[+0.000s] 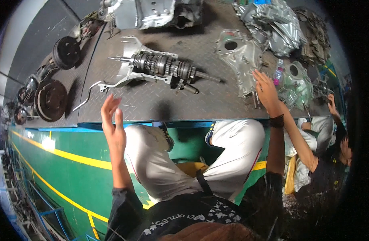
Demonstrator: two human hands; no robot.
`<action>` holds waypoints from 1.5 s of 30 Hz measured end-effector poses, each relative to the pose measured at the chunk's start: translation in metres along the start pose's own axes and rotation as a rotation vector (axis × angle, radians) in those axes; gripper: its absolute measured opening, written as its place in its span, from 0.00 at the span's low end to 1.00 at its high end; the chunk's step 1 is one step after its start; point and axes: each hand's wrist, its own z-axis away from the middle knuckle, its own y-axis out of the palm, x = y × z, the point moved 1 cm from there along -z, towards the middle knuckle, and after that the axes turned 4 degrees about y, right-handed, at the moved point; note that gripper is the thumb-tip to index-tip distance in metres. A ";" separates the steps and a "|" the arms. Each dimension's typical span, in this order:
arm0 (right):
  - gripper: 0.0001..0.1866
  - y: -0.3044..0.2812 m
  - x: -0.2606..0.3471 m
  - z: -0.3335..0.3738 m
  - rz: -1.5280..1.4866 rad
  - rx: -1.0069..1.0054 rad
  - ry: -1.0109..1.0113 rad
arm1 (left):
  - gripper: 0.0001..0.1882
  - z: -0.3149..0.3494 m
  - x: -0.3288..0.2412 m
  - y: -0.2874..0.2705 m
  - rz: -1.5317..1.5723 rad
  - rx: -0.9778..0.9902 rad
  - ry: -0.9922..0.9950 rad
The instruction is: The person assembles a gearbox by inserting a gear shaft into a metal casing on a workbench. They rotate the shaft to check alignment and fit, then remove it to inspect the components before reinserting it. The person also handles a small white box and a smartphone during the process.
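Gears (162, 64), toothed metal, in silvery casing (130, 47)

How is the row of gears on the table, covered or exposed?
Exposed: the row of gears shows bare from above, with parts of the metal casing visible around it and no cover over it.

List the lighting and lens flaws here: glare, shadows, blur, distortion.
Head view, left: bright glare on the green floor; head view, centre: a soft dark shadow on the metal bench; head view, left hand: fingertips look slightly blurred; head view, rim: surroundings bend, and the corners fall to black.
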 end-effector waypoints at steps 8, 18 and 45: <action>0.24 0.003 0.135 -0.014 -0.390 -0.107 -0.107 | 0.28 -0.120 0.067 0.000 -0.569 0.095 0.230; 0.15 0.094 0.154 -0.042 -0.454 -0.072 -0.165 | 0.20 -0.104 0.116 -0.014 -0.949 0.354 0.376; 0.21 0.067 0.184 -0.078 -0.425 -0.090 -0.083 | 0.31 -0.061 0.103 -0.028 -0.932 0.133 0.208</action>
